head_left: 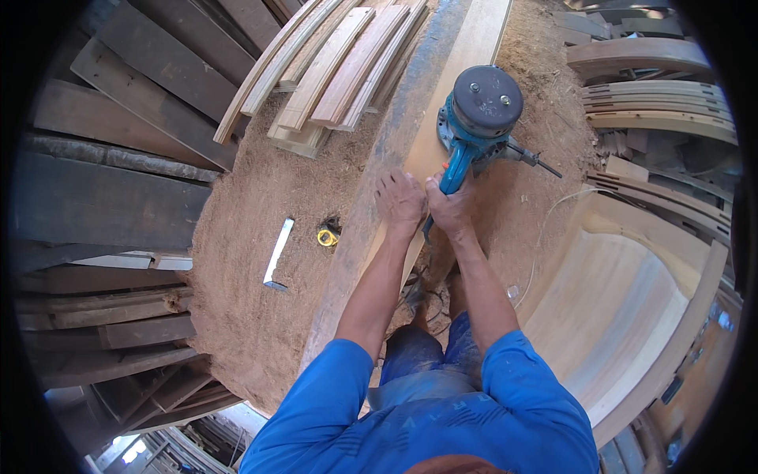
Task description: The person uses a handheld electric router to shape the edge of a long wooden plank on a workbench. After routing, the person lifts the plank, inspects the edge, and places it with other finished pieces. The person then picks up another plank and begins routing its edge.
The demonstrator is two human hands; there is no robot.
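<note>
A teal power router (483, 107) with a round black top stands on a long, pale wooden board (480, 39). My right hand (452, 207) is closed around its teal handle, and a thin metal rod (537, 160) sticks out at the tool's right side. Just left of that handle, my left hand (400, 201) presses down on the board with bent fingers, gripping it. Beneath the board runs a dusty wooden bench beam (377, 162). The router's bit and base are mostly hidden under its body.
Grooved wooden pieces (332, 67) are stacked at the far left. A yellow tape measure (327, 235) and a try square (278, 253) lie on sawdust left of the bench. A curved wooden panel (608, 308) stands at right, near a pale cord (545, 229). Dark planks (110, 197) line the left.
</note>
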